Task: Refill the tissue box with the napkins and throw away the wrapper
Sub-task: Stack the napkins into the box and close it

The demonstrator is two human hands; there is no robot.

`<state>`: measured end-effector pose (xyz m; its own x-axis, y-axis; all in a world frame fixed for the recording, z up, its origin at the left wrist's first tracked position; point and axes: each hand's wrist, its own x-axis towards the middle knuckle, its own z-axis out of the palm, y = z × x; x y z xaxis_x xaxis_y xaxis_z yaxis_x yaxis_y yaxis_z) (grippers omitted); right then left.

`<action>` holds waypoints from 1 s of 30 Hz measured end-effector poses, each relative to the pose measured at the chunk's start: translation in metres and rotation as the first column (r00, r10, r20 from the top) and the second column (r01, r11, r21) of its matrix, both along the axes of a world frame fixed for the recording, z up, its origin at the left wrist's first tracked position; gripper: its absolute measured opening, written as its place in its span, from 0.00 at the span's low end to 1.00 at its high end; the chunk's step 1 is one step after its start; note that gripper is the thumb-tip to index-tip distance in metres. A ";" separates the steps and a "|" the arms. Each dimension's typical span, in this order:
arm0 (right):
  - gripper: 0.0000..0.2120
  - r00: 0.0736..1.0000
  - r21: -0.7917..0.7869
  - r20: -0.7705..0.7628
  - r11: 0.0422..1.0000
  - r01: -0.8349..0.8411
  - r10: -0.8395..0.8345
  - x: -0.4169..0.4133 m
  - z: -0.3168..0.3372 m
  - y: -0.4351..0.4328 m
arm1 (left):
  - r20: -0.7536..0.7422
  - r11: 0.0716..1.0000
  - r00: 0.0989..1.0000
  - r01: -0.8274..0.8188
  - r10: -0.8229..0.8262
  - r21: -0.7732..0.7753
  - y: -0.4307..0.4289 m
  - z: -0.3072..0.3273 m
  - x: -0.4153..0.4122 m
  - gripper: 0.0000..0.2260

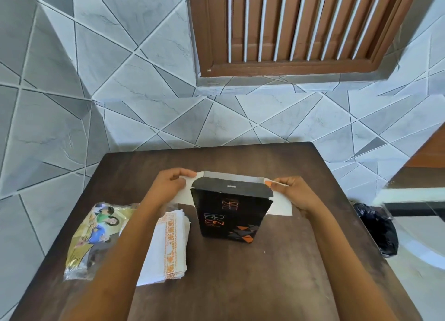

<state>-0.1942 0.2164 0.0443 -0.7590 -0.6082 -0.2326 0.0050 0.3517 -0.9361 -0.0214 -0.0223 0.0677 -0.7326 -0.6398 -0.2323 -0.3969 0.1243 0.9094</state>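
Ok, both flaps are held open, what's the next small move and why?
Probably free the left hand from its flap and reach for the napkins: the tissue box stands open, right hand holding the other flap, and the stack lies outside it.

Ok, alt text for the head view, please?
The left hand and right hand pinch the white flaps of the open black box standing on a brown table. The napkins and wrapper lie left of it; a black bag sits beside the table at right.
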 end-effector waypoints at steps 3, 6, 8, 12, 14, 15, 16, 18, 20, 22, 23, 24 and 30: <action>0.11 0.994 -0.039 -0.086 0.997 0.065 -0.068 0.015 -0.015 -0.001 | 0.016 0.999 0.999 -0.046 0.046 -0.018 0.004 -0.016 0.007 0.12; 0.11 0.879 -0.014 -0.438 0.979 0.204 -0.189 0.028 -0.038 -0.004 | 0.049 0.990 0.999 -0.008 0.015 -0.138 0.019 -0.027 0.009 0.10; 0.08 0.756 -0.090 -0.581 0.947 0.309 -0.302 0.032 -0.043 -0.008 | 0.076 0.960 0.996 -0.014 0.037 -0.280 0.025 -0.030 0.007 0.11; 0.05 0.792 -0.080 -0.536 0.952 0.295 -0.291 0.035 -0.035 -0.016 | 0.035 0.931 0.995 0.104 -0.098 -0.349 0.024 -0.027 0.003 0.14; 0.05 0.829 -0.077 -0.487 0.959 0.273 -0.275 0.039 -0.034 -0.015 | 0.019 0.963 0.990 0.143 -0.142 -0.229 0.021 -0.027 0.004 0.15; 0.07 0.855 -0.080 -0.446 0.964 0.255 -0.263 0.043 -0.033 -0.014 | 0.013 0.973 0.987 0.163 -0.163 -0.162 0.020 -0.027 0.004 0.14; 0.09 0.887 -0.089 -0.393 0.970 0.227 -0.244 0.046 -0.033 -0.012 | 0.006 0.979 0.983 0.183 -0.183 -0.092 0.020 -0.027 0.005 0.13; 0.12 0.939 -0.123 -0.303 0.984 0.129 -0.161 0.050 -0.031 -0.006 | -0.017 0.976 0.976 0.217 -0.217 0.011 0.021 -0.025 0.006 0.13; 0.16 0.975 -0.180 -0.215 0.984 0.011 -0.050 0.052 -0.030 0.001 | -0.009 0.963 0.963 0.268 -0.268 0.015 0.020 -0.022 0.007 0.20; 0.26 0.992 -0.224 -0.114 0.971 -0.084 0.060 0.048 -0.033 0.008 | 0.031 0.946 0.946 0.323 -0.323 -0.002 0.020 -0.021 0.007 0.30; 0.32 0.989 -0.216 -0.091 0.967 -0.134 0.117 0.046 -0.036 0.012 | 0.056 0.936 0.934 0.353 -0.352 -0.006 0.019 -0.022 0.007 0.33; 0.38 0.981 -0.188 -0.092 0.965 -0.183 0.168 0.043 -0.038 0.015 | 0.079 0.921 0.918 0.390 -0.388 -0.010 0.018 -0.022 0.008 0.35; 0.45 0.939 -0.034 -0.290 0.978 -0.205 0.187 0.039 -0.040 0.016 | 0.133 0.875 0.901 0.434 -0.414 -0.214 0.022 -0.031 0.010 0.39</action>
